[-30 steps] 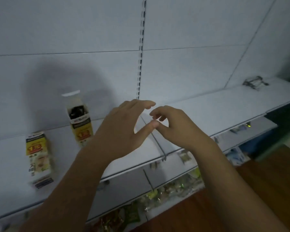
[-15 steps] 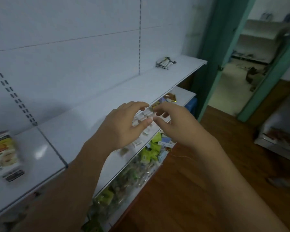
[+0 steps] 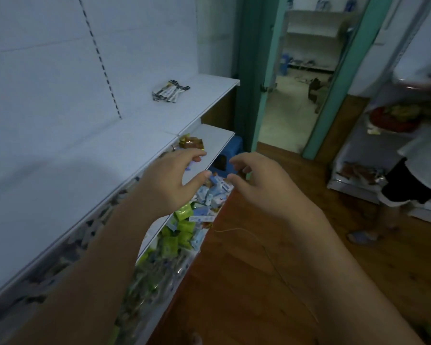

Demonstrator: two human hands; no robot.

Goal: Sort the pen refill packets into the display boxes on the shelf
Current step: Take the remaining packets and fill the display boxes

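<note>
**At the far end of the upper shelf: packets loose, both hands empty**

At the far end of the upper shelf (image 3: pixel 204 95), the pen refill packets (image 3: pixel 171 92) lie in one small loose heap, well apart from both hands. They are slim, flat strips, mostly pale with dark ends, fanned and overlapping at slightly different angles. Their print is too small to read.

**Hand state.** The left hand (image 3: pixel 172 180) and right hand (image 3: pixel 261 192) are raised side by side in front of the lower shelf (image 3: pixel 217 138), near each other but not touching. On each hand the fingers are loosely curled with the thumb set away from them. Neither hand has hold of anything.

**Hazards, as judged:**
1. Scatter. The strips look light and slick. A fast or one-sided grab could spread the heap or push some strips off the shelf's open end.
2. Partial pick-up. Thin overlapped strips may slip out of a pinch, so a grip across the whole bundle is advised.
3. Mis-sorting. The light is dim, the strips look alike, and no display boxes are in view. Check each label before placing.
4. Knocking. A low reach could disturb the wrapped sweets (image 3: pixel 182 227) heaped on the shelves below.
</note>
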